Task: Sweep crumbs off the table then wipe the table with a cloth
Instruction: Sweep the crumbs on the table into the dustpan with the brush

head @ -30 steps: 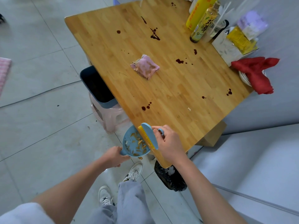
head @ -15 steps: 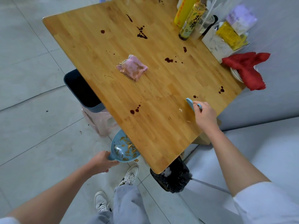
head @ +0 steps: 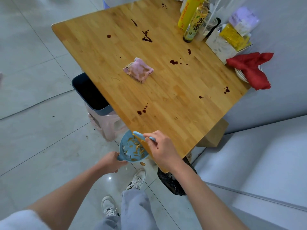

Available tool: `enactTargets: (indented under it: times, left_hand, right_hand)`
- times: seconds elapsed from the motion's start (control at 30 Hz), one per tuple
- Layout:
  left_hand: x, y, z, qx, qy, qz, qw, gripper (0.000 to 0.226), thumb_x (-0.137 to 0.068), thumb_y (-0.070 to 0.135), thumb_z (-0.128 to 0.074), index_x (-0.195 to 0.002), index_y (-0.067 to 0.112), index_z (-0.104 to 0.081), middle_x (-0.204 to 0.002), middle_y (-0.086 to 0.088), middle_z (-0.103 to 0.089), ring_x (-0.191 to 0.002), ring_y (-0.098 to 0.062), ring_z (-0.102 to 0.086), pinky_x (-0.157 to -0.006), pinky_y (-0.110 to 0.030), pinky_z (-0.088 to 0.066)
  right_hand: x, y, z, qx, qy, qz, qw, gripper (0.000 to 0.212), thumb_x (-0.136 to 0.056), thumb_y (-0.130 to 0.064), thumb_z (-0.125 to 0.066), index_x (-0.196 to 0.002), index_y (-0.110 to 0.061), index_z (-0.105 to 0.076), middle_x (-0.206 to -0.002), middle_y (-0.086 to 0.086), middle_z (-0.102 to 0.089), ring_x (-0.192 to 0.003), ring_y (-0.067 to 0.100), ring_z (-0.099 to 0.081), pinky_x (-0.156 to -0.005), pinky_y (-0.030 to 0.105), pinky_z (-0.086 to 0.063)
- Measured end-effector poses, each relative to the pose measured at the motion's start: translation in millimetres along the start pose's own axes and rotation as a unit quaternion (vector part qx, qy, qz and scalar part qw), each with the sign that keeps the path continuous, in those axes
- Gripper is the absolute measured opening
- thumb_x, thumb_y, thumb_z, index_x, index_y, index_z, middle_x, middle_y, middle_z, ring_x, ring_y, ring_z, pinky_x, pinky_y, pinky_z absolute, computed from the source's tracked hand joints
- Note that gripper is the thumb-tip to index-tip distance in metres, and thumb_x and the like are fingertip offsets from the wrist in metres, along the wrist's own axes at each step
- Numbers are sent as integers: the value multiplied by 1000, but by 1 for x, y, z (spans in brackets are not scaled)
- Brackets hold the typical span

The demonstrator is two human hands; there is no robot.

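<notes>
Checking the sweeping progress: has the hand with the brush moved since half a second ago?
Yes. The right hand with the brush has come back from mid-table, near the dark spots, to the table's near edge, over the dustpan.

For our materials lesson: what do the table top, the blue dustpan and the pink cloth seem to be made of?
Table top: jointed wood strips, smooth finish, grain visible.
Blue dustpan: probably plastic, one even moulded colour.
Pink cloth: soft fabric, folded, stained, fuzzy edges.

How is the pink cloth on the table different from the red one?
The pink cloth lies folded and stained in the middle of the table; the red cloth is crumpled, draped over plates at the table's right edge. The red cloth looks larger and shows no stains. No hand touches either.
</notes>
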State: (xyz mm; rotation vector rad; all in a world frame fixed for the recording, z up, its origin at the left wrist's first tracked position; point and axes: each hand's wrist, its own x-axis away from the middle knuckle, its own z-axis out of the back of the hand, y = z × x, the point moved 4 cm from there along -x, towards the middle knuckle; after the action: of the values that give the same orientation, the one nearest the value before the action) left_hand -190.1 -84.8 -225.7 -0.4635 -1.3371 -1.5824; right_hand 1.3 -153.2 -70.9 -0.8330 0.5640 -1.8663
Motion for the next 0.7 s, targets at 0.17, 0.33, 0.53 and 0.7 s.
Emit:
enactTargets:
  times: [0.17, 0.33, 0.53, 0.7]
  left_hand:
    - [6, -10, 1, 2, 5, 1, 1000, 20, -88, 35, -70, -82, 19, -60, -62, 1, -59, -44, -7, -57, -47, -20, -46]
    - [14, -17, 5, 17, 8, -7, 1000, 20, -88, 32, -71, -84, 15, -62, -64, -1, -57, -43, -8, -55, -44, -21, -46]
    - [27, -32, 15, 41, 9, 3, 999, 18, -89, 29, -70, -84, 14, -61, -65, -3, -54, -45, -11, -54, -45, -23, -45]
    - [51, -40, 30, 45, 21, 21, 999, 25, -89, 29, -72, -95, 6, -64, -63, -3, -55, -45, -13, -52, -44, -24, -43]
  right_hand:
    - [5, 6, 9, -58, 31, -67, 996, 26, -104, -34, -49, -121, -26, -68, -103, -19, -57, -79, -3, -54, -64, 11, -36]
    - [11, -6, -2, -93, 17, -66, 993, 23, -103, -32, -51, -113, -26, -71, -96, -15, -62, -82, 5, -59, -69, 18, -42]
    - [17, 0, 22, -67, 143, -80, 984, 26, -104, -34, -49, -116, -25, -69, -95, -8, -65, -74, 4, -62, -57, 11, -43]
    - [24, 11, 56, -67, 169, -101, 978, 24, -104, -32, -47, -113, -27, -68, -86, -2, -65, -69, 16, -62, -56, 24, -44]
